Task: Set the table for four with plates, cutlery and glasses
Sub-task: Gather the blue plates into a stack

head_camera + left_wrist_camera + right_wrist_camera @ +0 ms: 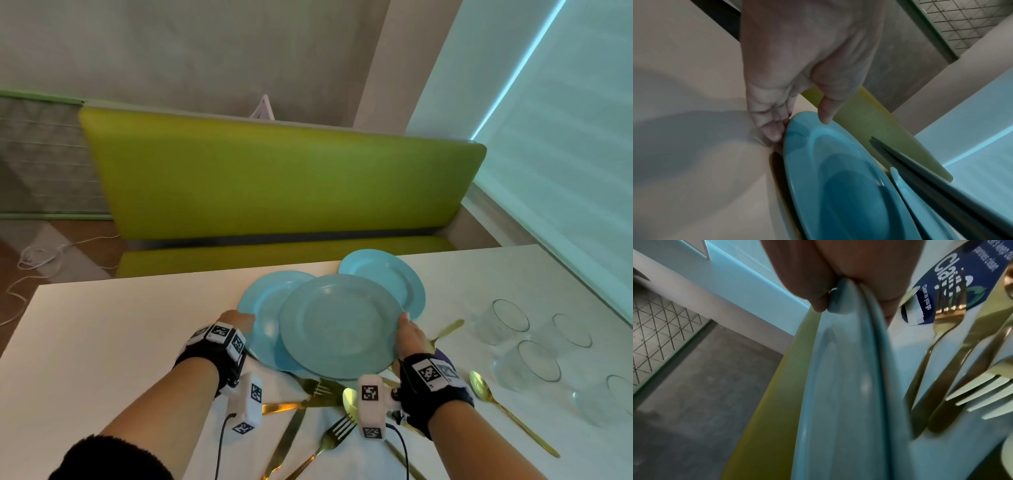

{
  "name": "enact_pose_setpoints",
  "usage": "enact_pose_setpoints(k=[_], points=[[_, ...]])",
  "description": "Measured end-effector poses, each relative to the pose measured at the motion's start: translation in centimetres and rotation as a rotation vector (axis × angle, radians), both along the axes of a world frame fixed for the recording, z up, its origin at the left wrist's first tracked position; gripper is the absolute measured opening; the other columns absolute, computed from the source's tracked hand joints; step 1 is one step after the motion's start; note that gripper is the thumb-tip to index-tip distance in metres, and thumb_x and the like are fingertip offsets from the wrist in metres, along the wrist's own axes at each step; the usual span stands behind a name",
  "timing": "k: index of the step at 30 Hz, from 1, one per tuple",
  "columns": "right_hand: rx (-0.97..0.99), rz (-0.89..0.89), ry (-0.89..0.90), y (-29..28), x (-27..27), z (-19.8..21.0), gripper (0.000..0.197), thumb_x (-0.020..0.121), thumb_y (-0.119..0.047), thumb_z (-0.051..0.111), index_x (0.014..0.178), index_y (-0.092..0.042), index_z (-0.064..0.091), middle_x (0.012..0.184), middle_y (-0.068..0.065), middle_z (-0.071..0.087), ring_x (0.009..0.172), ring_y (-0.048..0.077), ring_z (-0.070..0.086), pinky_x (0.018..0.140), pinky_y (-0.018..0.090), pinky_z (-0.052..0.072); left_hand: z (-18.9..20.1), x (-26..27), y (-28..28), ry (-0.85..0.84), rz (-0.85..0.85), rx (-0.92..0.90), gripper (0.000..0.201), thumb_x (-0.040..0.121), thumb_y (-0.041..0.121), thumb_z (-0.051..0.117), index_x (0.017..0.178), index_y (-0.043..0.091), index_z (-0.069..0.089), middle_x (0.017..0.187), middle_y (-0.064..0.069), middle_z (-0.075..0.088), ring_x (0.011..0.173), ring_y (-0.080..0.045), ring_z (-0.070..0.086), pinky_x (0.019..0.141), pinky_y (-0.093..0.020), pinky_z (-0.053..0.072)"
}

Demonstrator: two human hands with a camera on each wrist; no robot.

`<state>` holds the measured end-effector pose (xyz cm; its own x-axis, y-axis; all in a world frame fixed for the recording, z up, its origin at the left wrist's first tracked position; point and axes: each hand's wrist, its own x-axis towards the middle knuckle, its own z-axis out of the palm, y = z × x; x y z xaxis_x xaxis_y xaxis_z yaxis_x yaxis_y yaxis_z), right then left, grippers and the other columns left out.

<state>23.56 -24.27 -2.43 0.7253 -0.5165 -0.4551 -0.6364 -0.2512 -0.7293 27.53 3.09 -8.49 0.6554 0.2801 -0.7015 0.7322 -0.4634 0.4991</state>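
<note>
Three blue plates overlap at the table's far middle. My right hand [409,329] pinches the right rim of the top plate [339,325], thumb above and fingers below, as the right wrist view shows for the hand [838,293] and the plate [842,369]. My left hand [239,322] holds the left rim of the plate beneath [265,308]. In the left wrist view its fingertips [774,134] sit at the edge of that plate [838,178], with the thumb over the rim. A third plate [383,274] lies flat behind. Gold cutlery [308,404] lies scattered near me. Several clear glasses [510,318] stand at the right.
The white table [120,325] has a green bench [274,188] behind its far edge. A gold spoon [479,380] lies beside the glasses. A dark blue wipes packet [941,288] lies under the forks by my right hand. White cables run across the floor at the left.
</note>
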Motion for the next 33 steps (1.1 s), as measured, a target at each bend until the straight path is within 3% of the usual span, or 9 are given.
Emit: enact_pose_setpoints(k=[3,7,10,13,18,21,26,30,33], points=[[0.013,-0.006,-0.007,0.5,0.3,-0.1,0.052,0.103,-0.03,0.022,0.131,0.005,0.047,0.136,0.024,0.049,0.125,0.034,0.047,0.102,0.036,0.035,-0.1,-0.2,-0.4,-0.046,0.077,-0.124,0.051,0.092,0.032,0.052,0.126,-0.006,0.05,0.124,-0.024,0.059,0.11,-0.036,0.061,0.097,-0.041,0.05],[0.035,-0.007,-0.045,1.6,0.7,0.0,0.054,0.102,-0.034,0.023,0.128,0.004,0.051,0.132,0.024,0.052,0.122,0.037,0.049,0.107,0.045,0.035,0.3,-0.2,-0.6,-0.133,0.154,-0.252,0.048,0.093,0.031,0.046,0.12,-0.007,0.054,0.119,-0.029,0.061,0.095,-0.036,0.063,0.077,-0.038,0.054],[0.062,-0.013,-0.068,2.3,0.7,0.5,0.054,0.102,-0.035,0.024,0.127,0.003,0.052,0.131,0.023,0.053,0.121,0.036,0.05,0.107,0.046,0.036,0.8,0.0,-0.7,-0.221,0.187,-0.355,0.044,0.092,0.028,0.042,0.12,-0.005,0.052,0.117,-0.026,0.059,0.105,-0.041,0.06,0.09,-0.05,0.052],[0.064,-0.024,-0.092,3.1,0.7,1.3,0.054,0.102,-0.033,0.023,0.127,0.006,0.051,0.132,0.024,0.052,0.123,0.036,0.049,0.108,0.044,0.035,2.3,-0.4,-0.6,-0.289,0.266,-0.414,0.05,0.09,0.03,0.042,0.126,-0.006,0.045,0.121,-0.024,0.056,0.11,-0.042,0.056,0.093,-0.053,0.049],[0.118,-0.031,-0.147,5.0,0.5,2.6,0.053,0.101,-0.036,0.024,0.128,0.002,0.05,0.132,0.021,0.052,0.123,0.035,0.049,0.109,0.043,0.035,5.3,-2.2,0.4,-0.419,0.3,-0.293,0.042,0.099,0.023,0.033,0.132,0.0,0.041,0.131,-0.021,0.05,0.119,-0.038,0.048,0.1,-0.04,0.042],[0.153,-0.049,-0.19,5.7,0.1,2.3,0.054,0.1,-0.04,0.027,0.125,-0.001,0.054,0.127,0.019,0.057,0.117,0.034,0.053,0.106,0.047,0.038,6.0,-3.0,1.0,-0.47,0.301,-0.274,0.042,0.101,0.021,0.027,0.131,-0.002,0.044,0.135,-0.022,0.048,0.122,-0.035,0.047,0.099,-0.037,0.037],[0.022,0.021,-0.209,5.4,-0.5,2.4,0.049,0.101,-0.037,0.03,0.118,0.001,0.055,0.1,0.011,0.054,0.095,0.027,0.051,0.086,0.034,0.039,6.4,-3.2,1.5,-0.464,0.371,-0.327,0.047,0.101,0.024,0.024,0.131,-0.003,0.047,0.138,-0.023,0.047,0.125,-0.038,0.045,0.107,-0.044,0.035],[0.001,0.063,-0.181,5.6,-0.8,1.9,0.044,0.1,-0.035,0.033,0.116,-0.002,0.056,0.099,0.012,0.056,0.092,0.027,0.051,0.082,0.032,0.039,6.5,-3.1,0.5,-0.473,0.384,-0.454,0.047,0.101,0.031,0.028,0.13,0.0,0.048,0.136,-0.022,0.05,0.125,-0.037,0.048,0.106,-0.048,0.039],[-0.029,0.097,-0.174,5.8,-0.8,1.4,0.041,0.099,-0.032,0.037,0.119,0.0,0.055,0.109,0.016,0.059,0.098,0.029,0.053,0.081,0.03,0.037,6.9,-3.1,-0.1,-0.409,0.485,-0.565,0.052,0.1,0.042,0.029,0.123,0.002,0.054,0.121,-0.018,0.06,0.113,-0.036,0.057,0.1,-0.043,0.045]])
